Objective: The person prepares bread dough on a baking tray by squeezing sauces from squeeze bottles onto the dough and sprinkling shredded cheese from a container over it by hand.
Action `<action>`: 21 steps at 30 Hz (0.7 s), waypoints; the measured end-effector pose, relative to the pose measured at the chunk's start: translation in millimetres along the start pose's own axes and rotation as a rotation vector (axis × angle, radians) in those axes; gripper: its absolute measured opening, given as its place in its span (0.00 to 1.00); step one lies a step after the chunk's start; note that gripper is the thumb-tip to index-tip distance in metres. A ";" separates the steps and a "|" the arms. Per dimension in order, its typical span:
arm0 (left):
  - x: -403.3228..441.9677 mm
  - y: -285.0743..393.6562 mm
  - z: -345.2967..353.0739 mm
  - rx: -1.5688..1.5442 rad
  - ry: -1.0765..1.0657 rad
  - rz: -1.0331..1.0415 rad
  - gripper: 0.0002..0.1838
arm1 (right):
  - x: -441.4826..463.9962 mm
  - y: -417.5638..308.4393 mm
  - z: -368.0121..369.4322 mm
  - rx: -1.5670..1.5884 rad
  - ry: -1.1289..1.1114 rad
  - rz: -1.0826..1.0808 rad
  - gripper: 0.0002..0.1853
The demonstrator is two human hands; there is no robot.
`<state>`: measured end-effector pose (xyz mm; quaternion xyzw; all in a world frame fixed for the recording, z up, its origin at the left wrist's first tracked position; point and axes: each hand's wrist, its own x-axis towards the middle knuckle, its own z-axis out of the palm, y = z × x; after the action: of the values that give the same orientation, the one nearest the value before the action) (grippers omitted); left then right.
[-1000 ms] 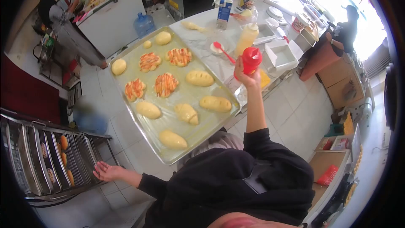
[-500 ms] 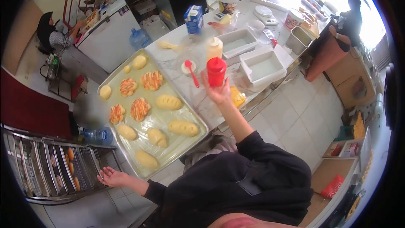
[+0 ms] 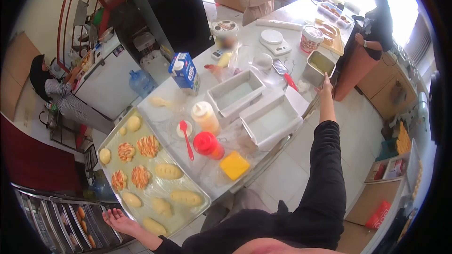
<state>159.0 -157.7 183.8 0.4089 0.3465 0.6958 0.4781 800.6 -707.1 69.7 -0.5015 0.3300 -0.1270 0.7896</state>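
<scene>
My right hand (image 3: pixel 324 86) reaches out to the near side of a metal loaf tin (image 3: pixel 319 65) at the table's right edge; its fingertips touch or nearly touch the rim. My left hand (image 3: pixel 121 222), palm up with fingers apart, is empty beside the lower left edge of the baking tray (image 3: pixel 184 217). On that tray lie several dough pieces (image 3: pixel 168 170), some topped with orange-red strips. A red squeeze bottle (image 3: pixel 208 145) stands next to a clear bottle with pale sauce (image 3: pixel 205 117). Two white lined loaf tins (image 3: pixel 237 93) sit between the bottles and the metal tin.
A milk carton (image 3: pixel 184 73), a red spatula (image 3: pixel 186 140), yellow cheese (image 3: pixel 234 165), a white scale (image 3: pixel 274 42) and a tub (image 3: pixel 311 38) are on the table. A tray rack (image 3: pixel 70 221) stands at lower left. Three people are around the room, one (image 3: pixel 372 33) at right.
The red bottle left my right hand and now stands on the table. That hand moved right to the metal tin. The view shifted, with the tray lower left; my left hand stays open.
</scene>
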 end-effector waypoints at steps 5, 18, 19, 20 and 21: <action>3.5 -17.2 19.5 -0.003 -0.178 -0.040 0.15 | 73.6 26.1 -14.0 0.173 -0.014 0.016 0.11; 19.2 -5.8 -26.1 -0.199 -0.269 -0.164 0.12 | -108.2 -28.3 -167.3 0.441 -0.369 -0.264 0.17; 26.0 -4.7 -40.1 -0.216 -0.272 -0.177 0.12 | -153.2 -24.3 -165.7 0.428 -0.268 -0.271 0.17; 34.8 -6.1 -56.7 -0.234 -0.272 -0.183 0.12 | -202.3 -22.3 -162.3 0.420 -0.172 -0.275 0.18; 45.4 -6.9 -75.0 -0.251 -0.272 -0.184 0.12 | -245.8 -23.0 -167.8 0.328 -0.189 -0.329 0.18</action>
<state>84.6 -119.4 156.6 0.4030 0.2251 0.6252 0.6293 510.5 -706.0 139.8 -0.4233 0.1437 -0.2580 0.8565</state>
